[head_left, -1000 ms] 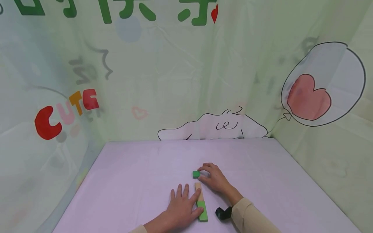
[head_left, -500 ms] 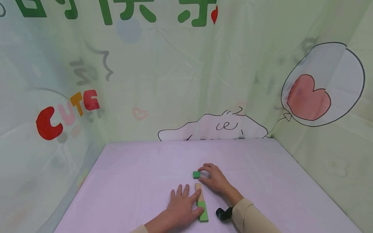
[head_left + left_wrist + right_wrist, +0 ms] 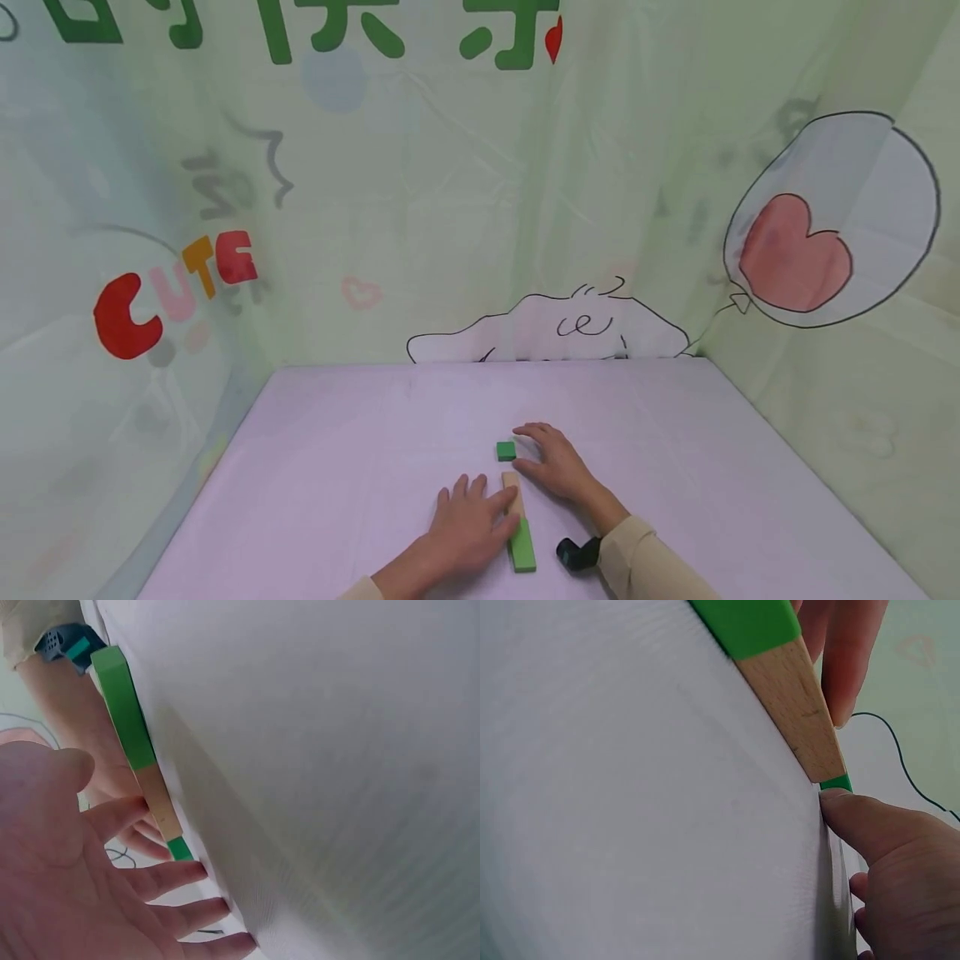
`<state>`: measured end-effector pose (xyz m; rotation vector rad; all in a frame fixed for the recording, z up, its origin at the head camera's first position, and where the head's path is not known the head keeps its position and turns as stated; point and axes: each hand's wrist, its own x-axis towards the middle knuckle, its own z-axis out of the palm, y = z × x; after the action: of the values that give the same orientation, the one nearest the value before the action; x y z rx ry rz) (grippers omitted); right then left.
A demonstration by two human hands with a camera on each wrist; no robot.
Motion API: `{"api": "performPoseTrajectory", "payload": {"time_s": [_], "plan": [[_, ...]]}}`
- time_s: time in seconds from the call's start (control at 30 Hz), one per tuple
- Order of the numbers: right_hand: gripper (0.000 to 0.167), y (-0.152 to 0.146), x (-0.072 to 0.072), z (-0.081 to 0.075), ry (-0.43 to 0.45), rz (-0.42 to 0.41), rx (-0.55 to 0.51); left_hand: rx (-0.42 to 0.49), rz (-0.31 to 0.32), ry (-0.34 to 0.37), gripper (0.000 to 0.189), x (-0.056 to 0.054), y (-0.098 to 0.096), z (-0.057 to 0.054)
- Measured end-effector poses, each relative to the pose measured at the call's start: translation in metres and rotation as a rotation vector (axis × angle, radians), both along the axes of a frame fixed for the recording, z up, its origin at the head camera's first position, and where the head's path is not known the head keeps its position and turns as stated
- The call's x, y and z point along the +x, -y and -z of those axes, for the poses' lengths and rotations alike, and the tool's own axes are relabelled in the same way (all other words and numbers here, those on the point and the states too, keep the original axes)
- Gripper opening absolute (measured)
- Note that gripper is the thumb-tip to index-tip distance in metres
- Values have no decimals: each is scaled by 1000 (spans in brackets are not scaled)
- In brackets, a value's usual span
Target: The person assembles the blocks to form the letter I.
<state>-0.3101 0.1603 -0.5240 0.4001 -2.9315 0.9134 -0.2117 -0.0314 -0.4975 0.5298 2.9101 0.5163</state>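
A light green block [image 3: 523, 552] and a plain wooden block [image 3: 511, 480] lie end to end on the table. Farther back, in line with them, sits a small dark green block [image 3: 506, 451]. My left hand [image 3: 463, 527] spreads its fingers beside the row, its index fingertip at the wooden block [image 3: 159, 796] and its thumb over the near end of the joint. Just right of the dark green block, my right hand [image 3: 557, 463] curves loosely with thumb and fingers apart. In the right wrist view its thumb overlaps the dark green block [image 3: 836, 783].
A black wrist camera [image 3: 577, 553] sticks out from the right wrist, close to the table. The pale lilac tabletop [image 3: 337, 450] is bounded by printed curtains [image 3: 450, 183] at the back and both sides.
My right fingertips have eased slightly off the dark green block, to the right. My left thumb has shifted up and away from the middle of the light green block. The blocks stay put.
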Motion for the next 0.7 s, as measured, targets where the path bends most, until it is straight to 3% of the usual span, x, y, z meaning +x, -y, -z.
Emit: {"api": "performPoseTrajectory", "payload": {"time_s": [0.2,0.7], "plan": [[53,-2,5,2,-7,14,-23,41,-24,49,53,-2,-3,-4],[55,-11,23,5,-6,13,-62,111,-40,57,62,-8,1,10]]}}
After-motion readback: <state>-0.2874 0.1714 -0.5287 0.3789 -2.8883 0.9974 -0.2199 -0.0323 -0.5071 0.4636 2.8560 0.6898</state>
